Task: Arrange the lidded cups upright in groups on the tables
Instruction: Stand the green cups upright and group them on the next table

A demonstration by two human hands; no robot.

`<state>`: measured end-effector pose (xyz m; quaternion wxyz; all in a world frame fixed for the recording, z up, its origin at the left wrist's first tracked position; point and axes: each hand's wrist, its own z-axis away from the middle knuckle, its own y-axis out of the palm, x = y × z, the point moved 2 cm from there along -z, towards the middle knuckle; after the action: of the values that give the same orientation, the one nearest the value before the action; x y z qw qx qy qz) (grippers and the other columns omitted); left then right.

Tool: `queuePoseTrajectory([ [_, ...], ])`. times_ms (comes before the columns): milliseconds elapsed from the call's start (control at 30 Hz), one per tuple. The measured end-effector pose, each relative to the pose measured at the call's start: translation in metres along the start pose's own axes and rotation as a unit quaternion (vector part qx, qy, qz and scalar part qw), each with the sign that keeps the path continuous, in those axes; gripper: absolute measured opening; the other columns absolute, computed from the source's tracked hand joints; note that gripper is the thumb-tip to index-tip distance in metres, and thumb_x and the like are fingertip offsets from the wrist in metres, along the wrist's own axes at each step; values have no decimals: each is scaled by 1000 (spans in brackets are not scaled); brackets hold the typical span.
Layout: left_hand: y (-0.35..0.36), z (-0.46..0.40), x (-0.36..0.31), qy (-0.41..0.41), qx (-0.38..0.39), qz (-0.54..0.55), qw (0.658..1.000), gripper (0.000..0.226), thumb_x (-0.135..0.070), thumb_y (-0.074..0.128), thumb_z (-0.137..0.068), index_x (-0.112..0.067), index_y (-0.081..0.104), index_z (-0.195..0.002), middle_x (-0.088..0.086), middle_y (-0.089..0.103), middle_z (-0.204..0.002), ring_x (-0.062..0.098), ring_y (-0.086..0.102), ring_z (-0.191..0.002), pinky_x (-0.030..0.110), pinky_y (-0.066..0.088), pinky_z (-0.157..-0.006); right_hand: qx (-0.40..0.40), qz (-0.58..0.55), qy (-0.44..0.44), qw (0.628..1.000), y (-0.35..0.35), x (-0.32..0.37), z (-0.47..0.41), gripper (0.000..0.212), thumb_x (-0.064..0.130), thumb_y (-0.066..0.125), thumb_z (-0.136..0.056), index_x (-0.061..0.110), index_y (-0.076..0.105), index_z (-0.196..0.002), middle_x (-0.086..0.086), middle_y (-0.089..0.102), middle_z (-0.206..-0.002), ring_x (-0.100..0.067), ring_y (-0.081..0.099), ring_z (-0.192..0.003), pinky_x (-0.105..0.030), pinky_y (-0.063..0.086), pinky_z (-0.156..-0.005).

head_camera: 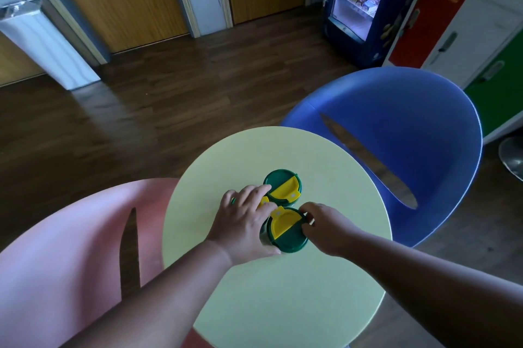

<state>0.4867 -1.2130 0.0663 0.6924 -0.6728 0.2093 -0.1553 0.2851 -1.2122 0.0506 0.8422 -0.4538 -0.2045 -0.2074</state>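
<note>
Three lidded cups clustered upright mid-frame on desk, left hand draped flat over them, right hand pinching near cup's lid rim; likely light rigid plastic, grip sides

Three green lidded cups stand upright, clustered mid-bench: the far cup and near cup show yellow flip tabs; a third cup is mostly hidden.
</note>
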Motion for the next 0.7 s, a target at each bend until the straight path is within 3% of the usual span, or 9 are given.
queuePoseTrajectory([
  [300, 7, 0, -5, 25, 31, 10, 999, 84, -76, 60, -59, -36, 53, -133, -4, 35, -154, 19, 37, -135, 44, 27, -103, 27, -6, -34, 999, -9, -1, -10, 38, 18, 48, -90, 24, 59, -126, 1, 62, -118, -17, 57, -95, -28, 48, -79],
  [400, 8, 1, -5, 12, 18, 24, 999, 76, -71, 63, -62, -33, 56, -128, -5, 38, -151, 20, 40, -135, 47, 35, -102, 18, -22, -33, 999, -9, -2, -12, 34, 19, 49, -93, 22, 60, -125, 3, 63, -118, -15, 55, -89, -24, 41, -73],
  [600, 9, 3, -15, -34, 1, 27, 999, 79, -85, 61, -50, -26, 60, -103, -1, 50, -140, 22, 46, -127, 43, 39, -95, 26, -43, 9, 999, -4, -5, -11, 31, 32, 54, -94, 22, 58, -123, 3, 66, -114, -17, 60, -90, -25, 43, -66],
  [700, 11, 5, -17, -41, 16, 32, 999, 87, -87, 59, -53, -29, 60, -117, -2, 44, -147, 22, 43, -131, 45, 38, -98, 34, -50, 26, 998, -2, -7, -11, 30, 35, 55, -93, 23, 58, -121, 3, 67, -108, -16, 61, -85, -24, 45, -61],
])
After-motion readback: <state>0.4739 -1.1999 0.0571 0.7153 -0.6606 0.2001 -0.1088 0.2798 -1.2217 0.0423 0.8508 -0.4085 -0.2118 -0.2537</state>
